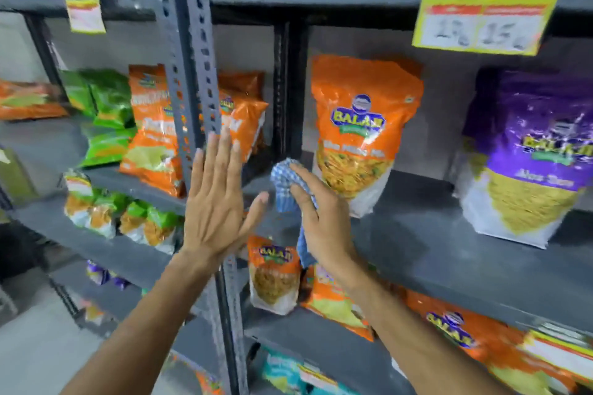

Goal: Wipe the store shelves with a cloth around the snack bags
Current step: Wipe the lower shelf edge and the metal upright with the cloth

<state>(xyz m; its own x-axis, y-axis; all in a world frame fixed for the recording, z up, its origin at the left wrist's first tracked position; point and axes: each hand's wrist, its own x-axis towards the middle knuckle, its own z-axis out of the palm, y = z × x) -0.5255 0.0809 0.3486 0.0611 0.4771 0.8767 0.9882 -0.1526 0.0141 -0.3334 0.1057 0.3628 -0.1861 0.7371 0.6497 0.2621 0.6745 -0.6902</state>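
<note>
While the left hand [218, 202] hovers flat with fingers spread before the grey upright post [189, 80], the right hand [324, 221] bunches the soft checked cloth [284, 183] under curled fingers on the shelf [433, 244]. Just behind it stands the orange snack bag [359, 125], probably light and crinkly, best nudged by its lower body.

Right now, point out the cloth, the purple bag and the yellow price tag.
cloth [282, 181], head view, on the checked fabric above the fingers.
purple bag [532, 138], head view, on its upper front panel.
yellow price tag [481, 26], head view, on its white middle.
</note>
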